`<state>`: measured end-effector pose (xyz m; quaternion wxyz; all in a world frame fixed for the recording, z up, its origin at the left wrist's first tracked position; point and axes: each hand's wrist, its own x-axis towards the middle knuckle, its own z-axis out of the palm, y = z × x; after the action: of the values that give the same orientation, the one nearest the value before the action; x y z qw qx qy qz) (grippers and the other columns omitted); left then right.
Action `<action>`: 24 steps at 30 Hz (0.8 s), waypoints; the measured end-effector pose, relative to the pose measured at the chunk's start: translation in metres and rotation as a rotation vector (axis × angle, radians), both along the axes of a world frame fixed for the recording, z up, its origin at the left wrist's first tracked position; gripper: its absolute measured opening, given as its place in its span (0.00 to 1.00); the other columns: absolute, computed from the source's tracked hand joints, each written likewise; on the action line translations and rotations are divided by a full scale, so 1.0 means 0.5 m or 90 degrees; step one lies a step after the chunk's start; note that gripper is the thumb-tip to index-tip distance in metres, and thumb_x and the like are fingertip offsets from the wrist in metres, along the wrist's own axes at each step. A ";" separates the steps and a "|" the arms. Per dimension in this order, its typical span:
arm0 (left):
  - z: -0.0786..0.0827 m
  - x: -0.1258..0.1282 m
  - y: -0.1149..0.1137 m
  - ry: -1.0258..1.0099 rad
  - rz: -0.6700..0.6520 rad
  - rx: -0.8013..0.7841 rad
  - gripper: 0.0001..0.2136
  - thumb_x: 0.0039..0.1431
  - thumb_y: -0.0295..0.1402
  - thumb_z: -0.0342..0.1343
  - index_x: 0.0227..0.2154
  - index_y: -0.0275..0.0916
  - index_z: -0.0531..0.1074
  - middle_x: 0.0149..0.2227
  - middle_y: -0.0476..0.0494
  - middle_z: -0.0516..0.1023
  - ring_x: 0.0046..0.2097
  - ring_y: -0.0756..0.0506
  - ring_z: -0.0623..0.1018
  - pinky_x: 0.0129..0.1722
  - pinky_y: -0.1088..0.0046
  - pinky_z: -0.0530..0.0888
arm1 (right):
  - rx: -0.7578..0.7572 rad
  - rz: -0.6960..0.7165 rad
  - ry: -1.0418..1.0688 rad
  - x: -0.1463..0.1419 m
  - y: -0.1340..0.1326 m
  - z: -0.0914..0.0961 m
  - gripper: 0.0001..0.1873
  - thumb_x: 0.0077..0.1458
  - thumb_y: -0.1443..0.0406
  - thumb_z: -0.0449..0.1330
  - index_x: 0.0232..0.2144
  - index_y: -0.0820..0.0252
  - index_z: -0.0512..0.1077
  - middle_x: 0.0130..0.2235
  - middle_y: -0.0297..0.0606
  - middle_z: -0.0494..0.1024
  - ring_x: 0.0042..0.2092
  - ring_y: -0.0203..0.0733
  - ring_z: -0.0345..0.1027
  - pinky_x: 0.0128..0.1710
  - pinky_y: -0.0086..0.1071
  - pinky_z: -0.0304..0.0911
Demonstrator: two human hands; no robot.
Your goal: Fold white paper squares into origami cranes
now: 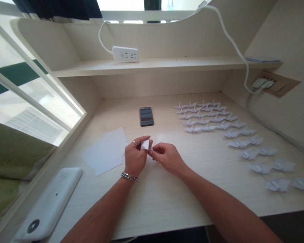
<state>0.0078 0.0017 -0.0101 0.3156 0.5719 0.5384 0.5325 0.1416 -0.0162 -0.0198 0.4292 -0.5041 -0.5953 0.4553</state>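
Note:
A small piece of folded white paper (145, 144) is held above the middle of the desk. My left hand (136, 156), with a ring and a chain bracelet, grips it between thumb and fingers. My right hand (167, 156) pinches the paper's right-hand edge, its fingertips close to the left thumb. Part of the fold is hidden by the fingers. Left of my hands lie loose sheets of white paper (108, 152), overlapping one another. Rows of folded paper cranes (207, 127) stand on the right side of the desk.
A dark phone (146, 116) lies beyond my hands. At the front left is a long white device (50, 202). A white power strip (126, 54) rests on the shelf (162, 63), and its cable runs to a wall socket (276, 83) at the right.

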 end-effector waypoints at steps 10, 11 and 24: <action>-0.011 -0.004 0.001 0.009 0.041 0.025 0.13 0.49 0.38 0.63 0.37 0.38 0.79 0.29 0.46 0.80 0.26 0.51 0.74 0.25 0.76 0.69 | -0.076 0.052 0.155 -0.002 0.008 -0.009 0.12 0.49 0.59 0.63 0.28 0.64 0.74 0.26 0.37 0.77 0.28 0.37 0.70 0.31 0.32 0.67; -0.011 -0.004 0.001 0.005 0.041 0.030 0.13 0.49 0.38 0.63 0.36 0.38 0.79 0.30 0.45 0.81 0.27 0.50 0.74 0.26 0.76 0.70 | -0.099 0.051 0.180 -0.002 0.009 -0.009 0.12 0.47 0.59 0.65 0.28 0.64 0.74 0.24 0.36 0.76 0.28 0.37 0.70 0.31 0.32 0.67; -0.006 -0.001 -0.001 0.002 0.022 0.025 0.11 0.50 0.36 0.63 0.36 0.38 0.79 0.33 0.43 0.82 0.32 0.48 0.78 0.30 0.75 0.73 | -0.158 0.048 0.236 -0.001 0.011 -0.004 0.16 0.44 0.55 0.66 0.26 0.64 0.73 0.25 0.37 0.77 0.26 0.34 0.70 0.29 0.31 0.67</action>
<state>0.0071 0.0013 -0.0130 0.2940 0.5697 0.5379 0.5474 0.1412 -0.0107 -0.0218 0.4485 -0.4380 -0.4642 0.6257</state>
